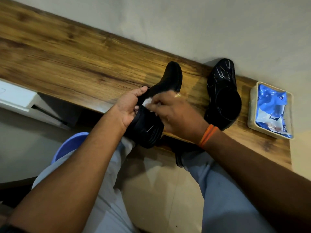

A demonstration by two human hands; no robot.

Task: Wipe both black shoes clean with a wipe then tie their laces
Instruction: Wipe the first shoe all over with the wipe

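**Wiping one black shoe at the counter's near edge**

Gripping the shoe (156, 105) at its middle, the left hand (129, 106) has its thumb over the top and its fingers curled round the side. The right hand (175, 115) is blurred; its fingers are bunched on a white wipe (148, 102) and press it against the upper part of the same shoe. An orange band (207, 135) sits on the right wrist. The held shoe lies tilted over the near edge of the wooden counter (67, 52), heel toward the person's lap, toe pointing to the wall.

The second shoe (222, 96) rests flat on the counter just to the right, toe near the far edge by the wall, apart from both hands. Further right, near the counter's right end, a pale tray (252, 121) holds a blue packet of wipes (271, 106). Below the counter, grey trousers (223, 190) cover the knees, with a blue tub (70, 145) beside the left leg.
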